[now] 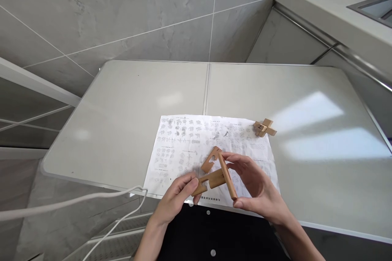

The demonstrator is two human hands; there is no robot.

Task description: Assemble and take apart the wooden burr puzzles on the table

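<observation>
Lower centre of frame, left fingers (190,186) pinch a notched wooden piece (216,179), right fingers (245,203) grip a wooden bar (227,176) at both ends, the two meeting crosswise: apparently a fitting step, next move calling for careful alignment.

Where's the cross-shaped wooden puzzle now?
In the head view, the puzzle sits right of centre, at the printed sheet's far right corner, beyond the right hand.

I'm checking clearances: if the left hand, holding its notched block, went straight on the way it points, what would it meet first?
Most likely the tilted block in the right hand: the notched block in the left hand appears to reach it, though contact is unclear.
</observation>
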